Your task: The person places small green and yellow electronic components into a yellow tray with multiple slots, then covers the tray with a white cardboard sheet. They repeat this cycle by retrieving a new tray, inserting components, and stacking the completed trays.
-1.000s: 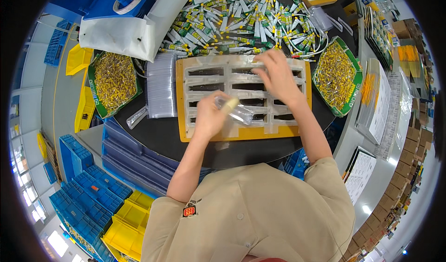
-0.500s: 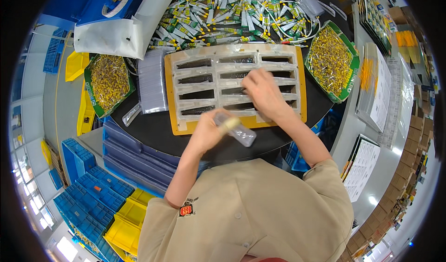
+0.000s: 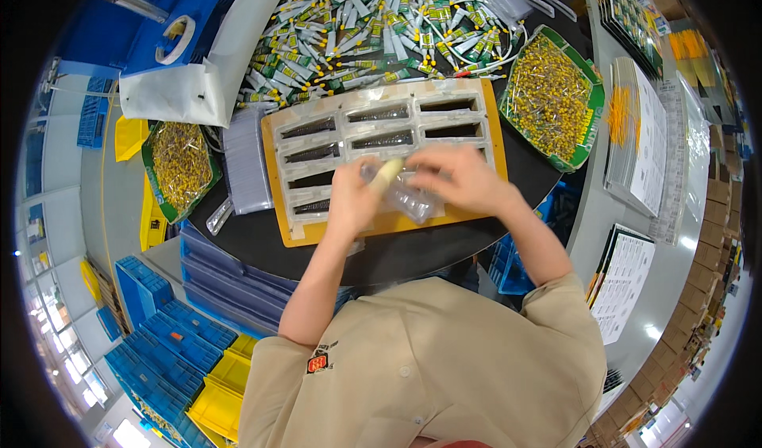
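My left hand is closed around a clear plastic blister shell, held above the front of a yellow-edged tray. A pale yellow cover sits on its thumb. My right hand is at the shell's far right side, fingers bent toward it and smeared by motion; whether they grip it is unclear. The tray has rows of long slots framed in clear plastic, with dark insides. Both hands hide its middle and front right slots. Beyond the tray lies a heap of small green-and-white tubes with yellow tips.
Green-edged boxes of small yellow-headed parts stand left and right of the tray. A stack of clear plastic sheets adjoins its left side. Printed cards lie on the right-hand bench. Blue crates and yellow bins stand lower left.
My right hand has come back from over the tray's slots toward the plastic shell in my left hand. The left hand has shifted slightly up; the whole view has turned a little.
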{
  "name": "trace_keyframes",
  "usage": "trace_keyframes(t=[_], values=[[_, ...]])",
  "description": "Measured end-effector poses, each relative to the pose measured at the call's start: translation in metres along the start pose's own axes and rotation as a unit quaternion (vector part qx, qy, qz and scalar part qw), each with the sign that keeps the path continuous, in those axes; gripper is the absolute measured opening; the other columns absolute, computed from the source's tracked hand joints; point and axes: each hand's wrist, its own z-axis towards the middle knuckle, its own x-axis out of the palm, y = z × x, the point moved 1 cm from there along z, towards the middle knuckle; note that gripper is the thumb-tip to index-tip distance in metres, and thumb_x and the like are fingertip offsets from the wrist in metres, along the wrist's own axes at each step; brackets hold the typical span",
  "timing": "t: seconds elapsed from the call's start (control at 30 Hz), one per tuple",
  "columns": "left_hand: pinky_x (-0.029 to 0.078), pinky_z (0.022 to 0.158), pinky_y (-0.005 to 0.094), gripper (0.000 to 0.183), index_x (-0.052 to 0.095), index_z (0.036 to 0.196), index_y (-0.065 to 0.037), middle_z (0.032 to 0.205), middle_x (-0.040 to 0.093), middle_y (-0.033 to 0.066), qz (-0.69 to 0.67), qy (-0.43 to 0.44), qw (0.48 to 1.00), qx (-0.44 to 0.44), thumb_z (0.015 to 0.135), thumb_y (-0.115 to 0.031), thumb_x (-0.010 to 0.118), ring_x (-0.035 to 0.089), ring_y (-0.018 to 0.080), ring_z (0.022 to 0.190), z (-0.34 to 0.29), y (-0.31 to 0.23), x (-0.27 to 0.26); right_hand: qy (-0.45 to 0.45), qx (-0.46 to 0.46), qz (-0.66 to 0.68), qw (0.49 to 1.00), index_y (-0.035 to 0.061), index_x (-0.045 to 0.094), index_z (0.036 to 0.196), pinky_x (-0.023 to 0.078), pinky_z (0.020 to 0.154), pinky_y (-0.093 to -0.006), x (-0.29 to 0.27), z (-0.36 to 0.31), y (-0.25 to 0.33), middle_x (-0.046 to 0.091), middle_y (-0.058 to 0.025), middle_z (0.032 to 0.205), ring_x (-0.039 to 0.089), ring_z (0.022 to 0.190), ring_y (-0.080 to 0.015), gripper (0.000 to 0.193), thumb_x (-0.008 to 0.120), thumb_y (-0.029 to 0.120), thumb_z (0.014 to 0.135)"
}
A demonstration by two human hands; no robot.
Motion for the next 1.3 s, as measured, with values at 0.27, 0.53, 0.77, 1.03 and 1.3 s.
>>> trace_keyframes(t=[0.27, 0.53, 0.77, 1.03, 1.3], values=[[0.052, 0.068, 0.0282, 0.017, 0.065, 0.089, -0.002, 0.078, 0.068, 0.0049, -0.024, 0.093, 0.994, -0.046, 0.088, -0.018, 0.070, 0.063, 0.0120, 0.072, 0.031, 0.013, 0.040, -0.128, -0.011, -0.258, 0.957, 0.0028, 0.062, 0.098, 0.047, 0.083, -0.0429, -0.072, 0.034, -0.022, 0.061, -0.0156, 0.087, 0.059, 0.092, -0.0346, 0.020, 0.068, 0.012, 0.082], [0.050, 0.059, 0.0255, 0.025, 0.066, 0.091, 0.002, 0.081, 0.069, 0.0095, -0.058, 0.128, 0.990, 0.001, 0.088, -0.023, 0.068, 0.061, 0.0120, 0.060, 0.018, 0.017, 0.046, -0.138, 0.002, -0.339, 0.930, 0.0030, 0.061, 0.091, 0.048, 0.075, -0.0413, -0.053, 0.002, -0.012, 0.058, -0.0105, 0.081, 0.059, 0.080, -0.0309, 0.015, 0.069, 0.009, 0.079], [0.051, 0.060, 0.0230, 0.020, 0.064, 0.092, -0.001, 0.086, 0.070, 0.0089, -0.031, 0.200, 0.979, 0.006, 0.092, -0.020, 0.064, 0.064, 0.0121, 0.071, -0.008, 0.023, 0.053, 0.014, 0.020, -0.335, 0.942, 0.0030, 0.060, 0.101, 0.048, 0.082, -0.0390, -0.041, -0.024, -0.001, 0.060, -0.0122, 0.099, 0.058, 0.095, -0.0328, 0.019, 0.065, 0.009, 0.083], [0.051, 0.064, 0.0316, 0.022, 0.068, 0.086, 0.002, 0.076, 0.070, 0.0102, -0.006, 0.144, 0.986, -0.077, 0.092, -0.019, 0.062, 0.063, 0.0157, 0.066, -0.039, 0.012, 0.041, 0.052, 0.000, -0.154, 0.987, 0.0054, 0.062, 0.092, 0.048, 0.076, -0.0429, -0.019, -0.047, 0.012, 0.057, -0.0144, 0.079, 0.058, 0.079, -0.0342, 0.016, 0.068, 0.010, 0.079], [0.042, 0.089, 0.0395, 0.029, 0.055, 0.108, 0.000, 0.101, 0.055, 0.0182, 0.301, -0.311, 0.898, 0.078, 0.083, 0.010, 0.047, 0.053, 0.0346, 0.098, -0.121, 0.041, -0.091, -0.087, -0.013, -0.253, 0.964, 0.0036, 0.067, 0.086, 0.049, 0.073, -0.0397, -0.051, 0.004, -0.030, 0.064, -0.0138, 0.082, 0.060, 0.081, -0.0328, 0.009, 0.065, 0.009, 0.080]])
